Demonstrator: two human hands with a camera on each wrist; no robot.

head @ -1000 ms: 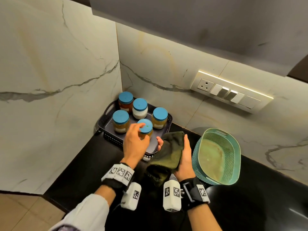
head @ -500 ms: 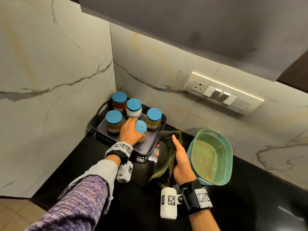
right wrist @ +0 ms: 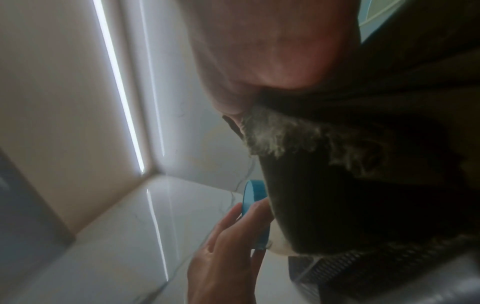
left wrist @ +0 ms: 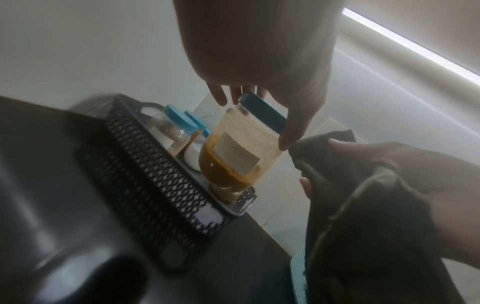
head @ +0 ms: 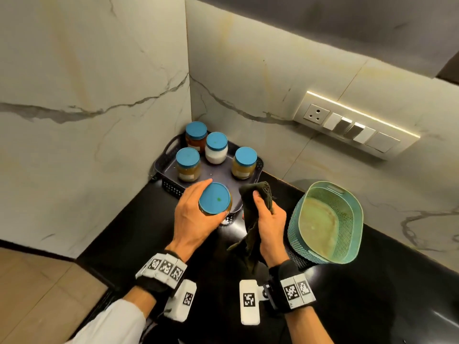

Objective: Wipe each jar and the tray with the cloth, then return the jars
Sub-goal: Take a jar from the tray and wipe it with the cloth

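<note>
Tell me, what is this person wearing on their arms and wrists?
Both hands are bare. The left wrist carries a black band with a white strip of black-and-white square code markers, and a white boxy device bearing one more marker hangs below it. The right wrist has a matching black band, markers and white device. A pale sleeve covers the left forearm; the right forearm is unsleeved.

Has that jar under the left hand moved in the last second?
Yes. The jar has come up off the tray, toward the person, away from the four jars standing there.

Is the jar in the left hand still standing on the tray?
No: the left hand holds the jar tilted, lifted above the tray.
</note>
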